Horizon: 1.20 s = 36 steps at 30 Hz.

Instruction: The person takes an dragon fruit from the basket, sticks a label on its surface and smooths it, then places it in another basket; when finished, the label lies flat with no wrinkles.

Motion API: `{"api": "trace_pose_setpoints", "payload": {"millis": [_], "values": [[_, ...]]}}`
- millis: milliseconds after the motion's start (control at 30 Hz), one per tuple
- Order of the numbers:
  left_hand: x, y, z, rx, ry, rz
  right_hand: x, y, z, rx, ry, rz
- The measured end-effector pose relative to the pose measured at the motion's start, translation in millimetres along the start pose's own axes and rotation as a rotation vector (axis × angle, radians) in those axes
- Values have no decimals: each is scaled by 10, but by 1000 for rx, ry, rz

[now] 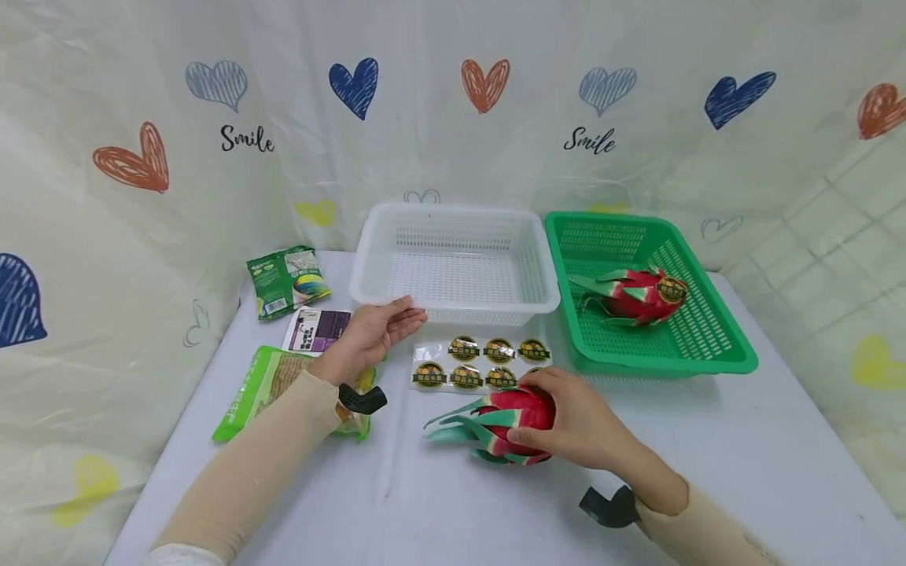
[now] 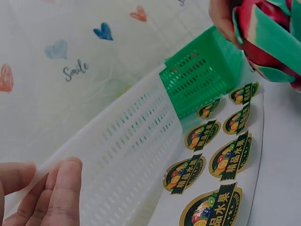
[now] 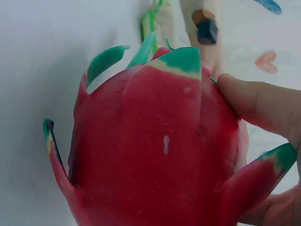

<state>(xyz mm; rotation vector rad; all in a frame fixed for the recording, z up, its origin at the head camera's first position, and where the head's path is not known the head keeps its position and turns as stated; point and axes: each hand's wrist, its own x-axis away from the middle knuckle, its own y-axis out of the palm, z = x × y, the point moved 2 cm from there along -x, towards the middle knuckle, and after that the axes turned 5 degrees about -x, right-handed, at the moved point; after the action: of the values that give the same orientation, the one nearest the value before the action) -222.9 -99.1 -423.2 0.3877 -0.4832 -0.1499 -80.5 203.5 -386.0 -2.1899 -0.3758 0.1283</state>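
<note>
- While the right hand point(image 1: 576, 417) grips a red dragon fruit point(image 1: 520, 417), its fingers are spread only as wide as the fruit, thumb on the near side and fingertips over the far side.
- Fruit position: just in front of the sticker sheet, green leaf tips pointing left; whether it bears on the bench point(image 1: 439, 511) or is slightly raised, cannot tell.
- Left hand point(image 1: 371, 334): thumb and fairly straight fingers lightly pinch the near rim of the white plastic basket point(image 1: 481, 307), toward its left corner; gap about the rim's thickness.
- Sticker sheet point(image 1: 483, 364): flat between fruit and white basket, carrying rows of black-and-gold oval fruit labels point(image 1: 465, 377).
- Green plastic basket point(image 1: 665, 367): just right of the white one; holds a second dragon fruit point(image 1: 637, 303) bearing one such label at its right end.
- Left of the white basket: green packet point(image 1: 286, 281), then a purple-and-white packet point(image 1: 324, 326), then a green-edged clear bag point(image 1: 279, 381), partly covered by the left forearm.
- Behind: pale curtain point(image 1: 418, 149) printed with hearts and "Smile".
</note>
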Motion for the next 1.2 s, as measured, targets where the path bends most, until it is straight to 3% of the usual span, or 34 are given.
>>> {"api": "trace_pose_setpoints", "payload": {"millis": [267, 533, 867, 967, 1033, 1100, 1200], "values": [[19, 3, 16, 6, 4, -15, 136, 158, -67, -6, 2, -10], [16, -27, 11, 18, -2, 2, 128, 248, -171, 112, 5, -11], [2, -16, 0, -26, -1, -16, 153, 221, -126, 137, 19, 18], [-8, -7, -24, -170, -7, -38, 151, 168, -102, 79, 61, -12], [-12, 16, -46, -344, 6, -62, 143, 118, -74, 20, 79, -29], [-15, 47, -69, -571, 48, -83, 129, 63, -33, -40, 81, -25], [-32, 116, -98, -998, 188, -109, 99, -9, 40, -119, 39, 11]]}}
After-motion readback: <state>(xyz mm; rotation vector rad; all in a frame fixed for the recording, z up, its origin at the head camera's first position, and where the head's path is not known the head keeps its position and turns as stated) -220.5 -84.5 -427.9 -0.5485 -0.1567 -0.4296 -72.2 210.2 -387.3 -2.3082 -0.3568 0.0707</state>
